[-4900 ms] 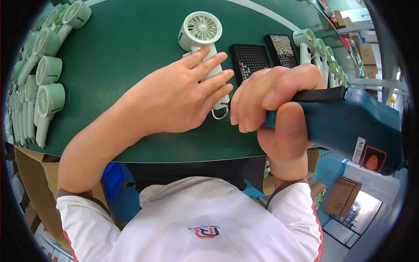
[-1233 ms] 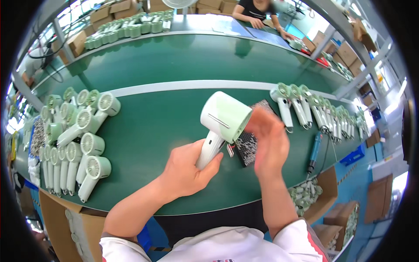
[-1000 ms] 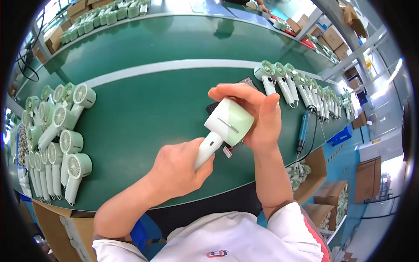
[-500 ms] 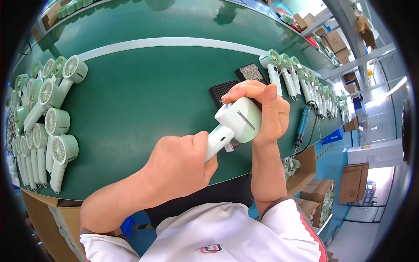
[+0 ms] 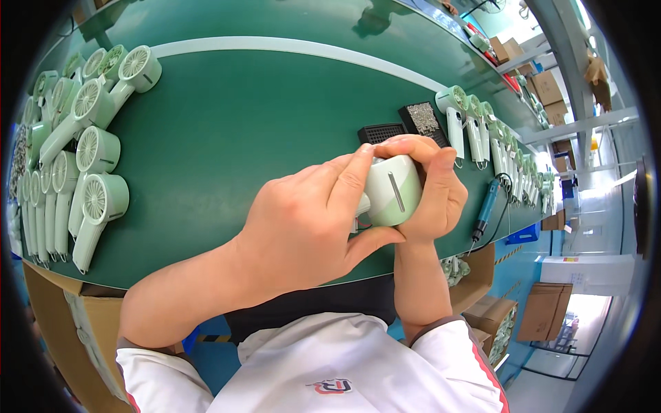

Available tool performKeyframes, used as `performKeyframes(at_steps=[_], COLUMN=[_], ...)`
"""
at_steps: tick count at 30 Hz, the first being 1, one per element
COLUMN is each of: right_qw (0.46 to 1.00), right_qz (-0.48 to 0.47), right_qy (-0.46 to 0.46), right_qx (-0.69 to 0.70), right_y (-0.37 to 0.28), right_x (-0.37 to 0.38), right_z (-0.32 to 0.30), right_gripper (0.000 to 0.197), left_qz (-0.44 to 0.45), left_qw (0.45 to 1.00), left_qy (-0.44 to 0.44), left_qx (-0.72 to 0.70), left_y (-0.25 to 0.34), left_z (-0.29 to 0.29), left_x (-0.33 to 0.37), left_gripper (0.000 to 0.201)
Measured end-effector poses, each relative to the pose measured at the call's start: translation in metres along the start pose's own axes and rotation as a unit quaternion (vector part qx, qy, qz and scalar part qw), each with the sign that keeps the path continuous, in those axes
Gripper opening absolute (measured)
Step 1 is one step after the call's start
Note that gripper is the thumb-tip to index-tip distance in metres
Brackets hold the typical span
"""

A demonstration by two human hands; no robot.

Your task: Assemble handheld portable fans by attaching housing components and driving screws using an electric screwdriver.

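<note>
A pale green and white handheld fan point(image 5: 392, 191) is held in front of me, its round head showing a dark slot on the side. My right hand point(image 5: 435, 196) is closed around the head's right side, with the thumb raised. My left hand point(image 5: 303, 213) is closed on the left side of the fan, fingertips at the top of the head and thumb below it. That hand hides most of the handle. Small wires point(image 5: 363, 225) show under the head, by the left thumb.
Several handheld fans point(image 5: 103, 198) are grouped on the left of the green table point(image 5: 227, 131). More fans point(image 5: 456, 120) line the right edge. Beyond my hands lie a black tray of screws point(image 5: 423, 118) and a black gridded tray point(image 5: 380, 133). A teal electric screwdriver point(image 5: 487, 206) lies at right.
My left hand has moved from the fan's handle up to its head, fingers now extended along it. The right hand keeps its hold. The view has shifted slightly.
</note>
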State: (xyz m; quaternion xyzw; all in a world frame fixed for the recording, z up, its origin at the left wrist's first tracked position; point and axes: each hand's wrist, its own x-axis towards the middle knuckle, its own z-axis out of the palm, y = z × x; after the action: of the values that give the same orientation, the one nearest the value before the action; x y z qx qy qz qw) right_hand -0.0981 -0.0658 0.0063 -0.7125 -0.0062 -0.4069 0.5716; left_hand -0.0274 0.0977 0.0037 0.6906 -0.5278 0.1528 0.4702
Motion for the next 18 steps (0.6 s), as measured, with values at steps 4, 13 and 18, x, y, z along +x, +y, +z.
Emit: performKeyframes(at_steps=[4, 13, 18], right_qw=[1.0, 0.999, 0.997], right_qz=[-0.019, -0.021, 0.025], right_qy=[-0.021, -0.04, -0.061], right_qx=[0.01, 0.029, -0.038], right_y=[0.0031, 0.0067, 0.006], right_x=[-0.0034, -0.0082, -0.0033], right_z=[-0.003, -0.0005, -0.001], right_gripper=[0.053, 0.053, 0.062], left_qz=[-0.007, 0.014, -0.001], left_qw=[1.0, 0.997, 0.998], left_qy=[-0.023, -0.064, -0.054], left_qx=[0.005, 0.04, 0.03], left_y=[0.0035, 0.0064, 0.0023], left_z=[-0.0059, -0.006, -0.0065], left_x=[0.0006, -0.006, -0.0048], left_gripper=[0.078, 0.068, 0.065])
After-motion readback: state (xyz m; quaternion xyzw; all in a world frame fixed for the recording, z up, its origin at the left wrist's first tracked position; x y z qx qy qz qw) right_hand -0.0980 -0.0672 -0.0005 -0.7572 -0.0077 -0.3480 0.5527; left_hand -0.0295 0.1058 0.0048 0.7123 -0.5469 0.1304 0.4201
